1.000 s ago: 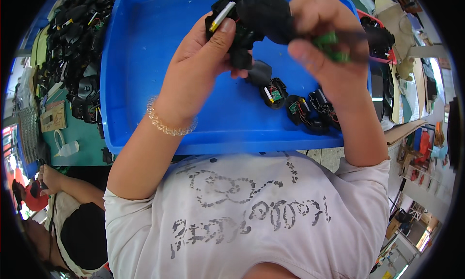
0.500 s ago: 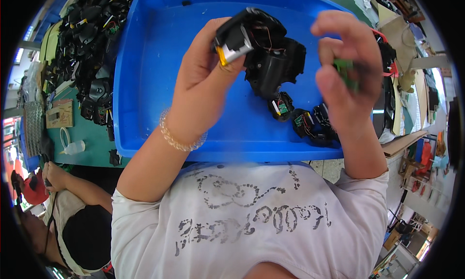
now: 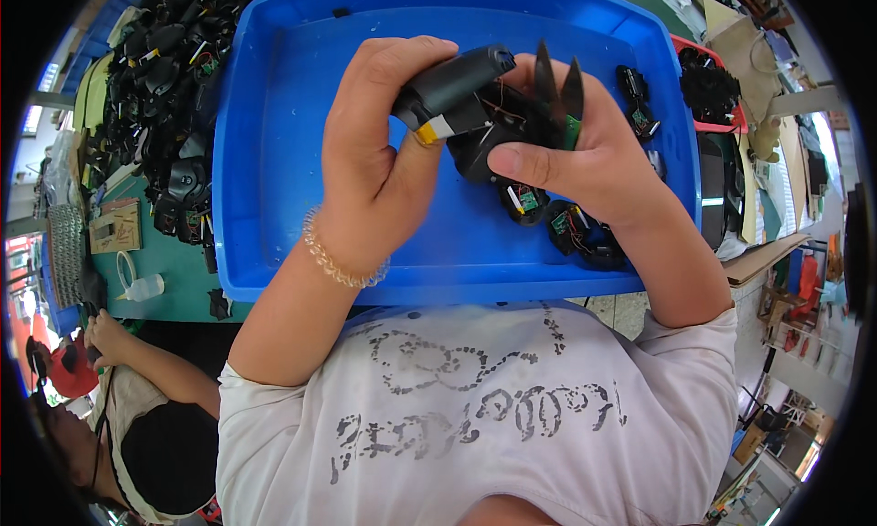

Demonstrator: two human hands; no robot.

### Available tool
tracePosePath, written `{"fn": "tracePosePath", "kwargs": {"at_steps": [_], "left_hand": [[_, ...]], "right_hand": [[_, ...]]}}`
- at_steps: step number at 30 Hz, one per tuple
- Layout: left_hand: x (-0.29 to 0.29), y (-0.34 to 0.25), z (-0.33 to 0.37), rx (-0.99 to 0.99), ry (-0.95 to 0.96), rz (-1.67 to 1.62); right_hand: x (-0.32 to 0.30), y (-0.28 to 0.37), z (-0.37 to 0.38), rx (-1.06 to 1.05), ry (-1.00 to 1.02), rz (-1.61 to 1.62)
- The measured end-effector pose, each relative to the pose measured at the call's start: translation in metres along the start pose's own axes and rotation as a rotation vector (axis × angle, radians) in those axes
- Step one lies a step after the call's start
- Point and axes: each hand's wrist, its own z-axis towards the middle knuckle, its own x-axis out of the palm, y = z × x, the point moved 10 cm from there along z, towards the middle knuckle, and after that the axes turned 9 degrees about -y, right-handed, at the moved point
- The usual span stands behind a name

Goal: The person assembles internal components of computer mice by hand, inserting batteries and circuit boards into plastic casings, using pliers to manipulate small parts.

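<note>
Above the blue tray (image 3: pixel 265 179) I hold an opened black plastic housing (image 3: pixel 475 152) with both hands. My left hand (image 3: pixel 379 133) is closed round its left half. A silver pouch battery with yellow tape (image 3: pixel 443 127) sticks out beside my left thumb, and thin wires run between the two halves. My right hand (image 3: pixel 585 152) grips the right half with its thumb across the front. Tucked in the same hand are green-handled snips (image 3: pixel 562 97), their two pointed dark blades apart and pointing away from me. The fingers behind the housing are hidden.
More opened black housings with green circuit boards (image 3: pixel 523 202) lie in the tray's near right part and along its right wall. A big heap of black parts (image 3: pixel 164 78) covers the green table on the left. A red basket (image 3: pixel 708 83) stands right. A co-worker (image 3: pixel 164 435) sits lower left.
My right hand has moved left from beside the housing and taken hold of its right half, the snips now pointing up. The housing has turned in my left hand, showing its smooth outer side.
</note>
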Motion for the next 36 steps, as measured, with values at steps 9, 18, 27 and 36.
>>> {"fn": "tracePosePath", "kwargs": {"at_steps": [9, 18, 27, 36], "left_hand": [[-0.001, -0.008, 0.004, 0.050, 0.018, 0.075], [0.005, 0.022, -0.009, -0.328, -0.003, -0.261], [0.021, 0.050, -0.041, -1.008, -0.112, -0.697], [0.011, 0.054, -0.035, -0.929, -0.230, -0.577]], "right_hand": [[-0.015, 0.023, -0.007, 0.070, 0.061, -0.205], [0.003, 0.029, -0.012, -0.226, 0.039, -0.474], [0.005, -0.026, -0.010, 0.337, 0.179, -0.172], [0.003, -0.026, 0.002, 0.159, -0.051, -0.023]]}}
